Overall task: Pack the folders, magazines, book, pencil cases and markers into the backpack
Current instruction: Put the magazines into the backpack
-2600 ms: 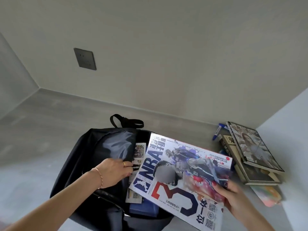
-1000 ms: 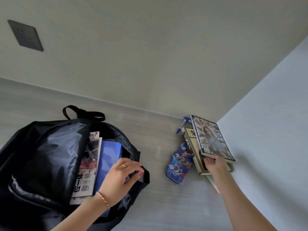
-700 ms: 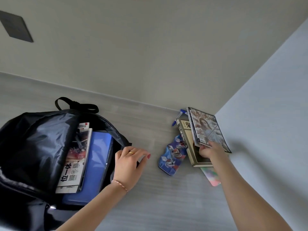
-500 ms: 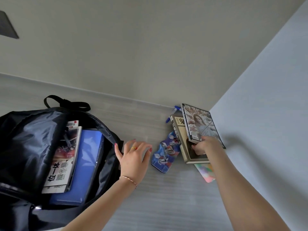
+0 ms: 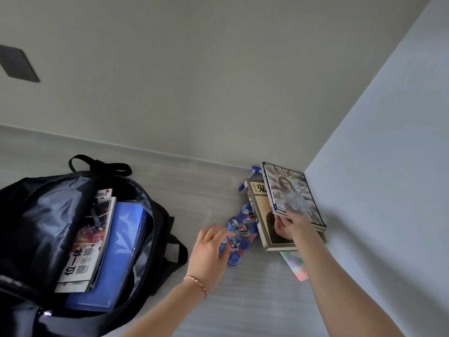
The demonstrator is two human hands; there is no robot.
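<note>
The black backpack [image 5: 46,207] lies open at the left with a basketball magazine [image 5: 85,249] and a blue folder [image 5: 119,254] inside. My left hand [image 5: 210,249] rests, fingers spread, on the near end of a blue patterned pencil case [image 5: 240,231]. My right hand [image 5: 290,224] pinches the near edge of a magazine [image 5: 290,193] with a woman on its cover, which lies on a thick tan book [image 5: 262,210]. A pastel pencil case [image 5: 295,265] pokes out below the book. Blue markers [image 5: 250,178] lie behind the stack.
The grey floor [image 5: 206,190] meets a beige wall behind and a pale blue-grey wall [image 5: 388,190] at the right, which closes in the stack. A dark wall plate [image 5: 17,64] sits at upper left. The backpack's carry handle [image 5: 97,164] points towards the back wall.
My left hand left the backpack's rim and moved right onto the blue pencil case. My right hand shifted up from the book's edge to grip the top magazine. The basketball magazine went into the backpack.
</note>
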